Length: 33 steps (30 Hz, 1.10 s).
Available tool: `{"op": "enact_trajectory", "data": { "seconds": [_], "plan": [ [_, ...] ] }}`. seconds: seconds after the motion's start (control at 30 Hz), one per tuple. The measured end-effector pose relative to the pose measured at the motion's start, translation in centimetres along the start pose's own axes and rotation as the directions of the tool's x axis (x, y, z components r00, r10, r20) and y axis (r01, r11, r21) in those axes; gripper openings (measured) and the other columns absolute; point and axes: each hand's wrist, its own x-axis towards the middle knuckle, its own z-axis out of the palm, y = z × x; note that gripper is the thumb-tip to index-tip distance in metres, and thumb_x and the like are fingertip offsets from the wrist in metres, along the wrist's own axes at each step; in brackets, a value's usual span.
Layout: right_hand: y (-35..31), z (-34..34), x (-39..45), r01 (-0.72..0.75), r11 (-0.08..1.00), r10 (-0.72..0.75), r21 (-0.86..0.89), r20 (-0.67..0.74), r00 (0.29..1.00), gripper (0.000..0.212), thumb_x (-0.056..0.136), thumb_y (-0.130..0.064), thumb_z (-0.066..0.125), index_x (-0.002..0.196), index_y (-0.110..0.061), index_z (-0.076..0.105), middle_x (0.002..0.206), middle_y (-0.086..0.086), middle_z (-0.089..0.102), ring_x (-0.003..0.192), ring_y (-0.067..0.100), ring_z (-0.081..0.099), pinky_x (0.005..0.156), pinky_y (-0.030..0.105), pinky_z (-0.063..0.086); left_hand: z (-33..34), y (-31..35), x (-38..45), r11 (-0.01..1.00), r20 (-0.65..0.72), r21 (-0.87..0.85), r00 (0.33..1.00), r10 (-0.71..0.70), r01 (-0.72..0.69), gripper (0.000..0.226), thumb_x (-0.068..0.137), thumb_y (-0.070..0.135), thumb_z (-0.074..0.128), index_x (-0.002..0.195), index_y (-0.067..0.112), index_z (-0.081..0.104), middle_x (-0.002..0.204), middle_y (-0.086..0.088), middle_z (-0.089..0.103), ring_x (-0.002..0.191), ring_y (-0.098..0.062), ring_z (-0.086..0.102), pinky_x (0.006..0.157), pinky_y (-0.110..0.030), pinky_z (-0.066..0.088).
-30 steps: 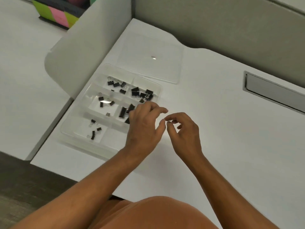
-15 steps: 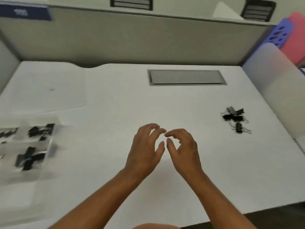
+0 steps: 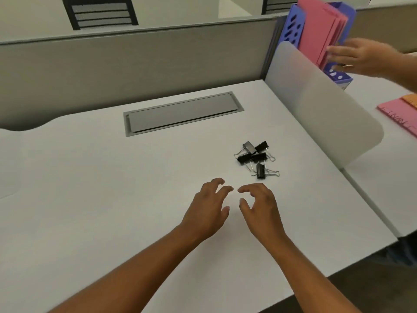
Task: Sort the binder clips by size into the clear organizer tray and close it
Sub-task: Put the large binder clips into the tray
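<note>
A small heap of several black binder clips (image 3: 256, 158) with silver wire handles lies on the white desk (image 3: 112, 199), right of centre. My left hand (image 3: 208, 208) and my right hand (image 3: 261, 207) hover side by side just in front of the heap, a short gap away from it. Both hands are empty, with fingers curled and apart. The clear organizer tray is out of view.
A grey cable hatch (image 3: 182, 114) is set into the desk behind the clips. A frosted divider (image 3: 316, 102) stands along the right edge. Beyond it, another person's hand (image 3: 358, 58) touches pink folders (image 3: 320, 30) in a blue file holder. A pink sheet (image 3: 399, 115) lies far right.
My view has swung right, away from the tray, which has left the frame. The clip heap now sits just ahead of my hands. Both hands have stayed empty and spread slightly apart.
</note>
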Motion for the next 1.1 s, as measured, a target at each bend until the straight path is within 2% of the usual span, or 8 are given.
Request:
{"op": "enact_trajectory", "data": {
  "seconds": [0.17,0.3,0.4,0.5,0.73,0.9,1.03,1.1],
  "plan": [
    [3.5,-0.5,6.7,-0.070,0.968,0.090,-0.243,0.072,0.993,0.060,0.094,-0.021,0.071,0.150,-0.021,0.049,0.149,0.009,0.042,0.131,0.037,0.039,0.102,0.044,0.048,1.7,-0.3,8.4,0.978,0.102,0.189,0.992,0.072,-0.091,0.050,0.100,0.017,0.062,0.148,0.021,0.049,0.164,-0.008,0.030,0.137,-0.035,0.044,0.095,-0.049,0.053],
    [4.1,-0.3,10.4,-0.054,0.915,0.132,-0.400,0.169,0.977,0.082,0.092,-0.034,0.077,0.160,-0.030,0.032,0.163,0.009,0.024,0.135,0.037,0.035,0.104,0.045,0.049,2.5,-0.4,14.4,0.951,0.121,0.287,0.989,0.080,-0.112,0.063,0.096,0.007,0.063,0.153,0.023,0.040,0.167,-0.005,0.025,0.123,-0.034,0.050,0.077,-0.044,0.054],
    [4.4,-0.2,11.7,-0.062,0.911,0.159,-0.408,0.209,0.965,0.070,0.087,-0.033,0.083,0.149,-0.030,0.050,0.158,0.005,0.034,0.131,0.032,0.035,0.099,0.040,0.048,3.1,-0.6,16.7,0.893,0.205,0.406,0.971,0.119,-0.195,0.071,0.101,0.010,0.056,0.163,0.023,0.024,0.172,-0.002,0.017,0.121,-0.033,0.050,0.073,-0.038,0.044],
    [5.1,-0.2,12.0,-0.086,0.951,0.151,-0.298,0.200,0.968,0.053,0.082,-0.029,0.087,0.130,-0.023,0.066,0.148,-0.003,0.042,0.123,0.027,0.035,0.089,0.035,0.046,3.0,-0.8,17.4,0.870,0.205,0.431,0.965,0.166,-0.241,0.064,0.103,0.010,0.048,0.162,0.021,0.028,0.159,-0.001,0.038,0.113,-0.031,0.050,0.072,-0.036,0.038],
    [6.0,0.7,11.2,-0.101,0.992,0.109,-0.072,0.111,0.988,0.035,0.077,-0.012,0.091,0.106,-0.018,0.073,0.115,-0.015,0.053,0.106,0.018,0.050,0.075,0.014,0.037,3.2,-1.6,17.3,0.934,0.156,0.307,0.978,0.138,-0.181,0.060,0.096,0.002,0.050,0.153,0.019,0.041,0.128,-0.007,0.051,0.099,-0.030,0.054,0.067,-0.038,0.044],
    [5.8,1.0,10.1,-0.016,0.999,0.013,-0.047,-0.072,0.997,0.030,0.082,0.003,0.081,0.104,-0.016,0.072,0.118,-0.005,0.060,0.104,0.022,0.059,0.083,0.022,0.045,2.9,-1.6,16.1,0.980,0.081,0.198,0.997,0.007,-0.023,0.056,0.091,0.002,0.053,0.145,0.018,0.048,0.123,-0.009,0.046,0.086,-0.031,0.059,0.060,-0.040,0.045],
    [4.1,-0.4,9.0,0.037,0.991,-0.005,0.126,-0.247,0.969,0.038,0.088,0.011,0.061,0.112,-0.017,0.070,0.120,-0.003,0.060,0.105,0.012,0.062,0.089,0.029,0.055,2.9,-1.9,13.8,0.972,-0.096,-0.169,0.978,-0.183,0.165,0.051,0.087,0.003,0.057,0.133,0.021,0.050,0.121,-0.005,0.050,0.085,-0.031,0.062,0.071,-0.043,0.055],
    [2.9,-1.0,7.9,0.024,0.965,0.058,0.261,-0.301,0.952,0.044,0.088,0.012,0.055,0.116,-0.019,0.069,0.117,-0.006,0.062,0.105,0.010,0.064,0.091,0.030,0.055,2.3,-1.5,12.3,0.857,-0.081,-0.450,0.944,-0.319,0.251,0.049,0.086,0.004,0.061,0.127,0.027,0.047,0.122,-0.002,0.058,0.094,-0.028,0.066,0.080,-0.045,0.058]
  ]
}}
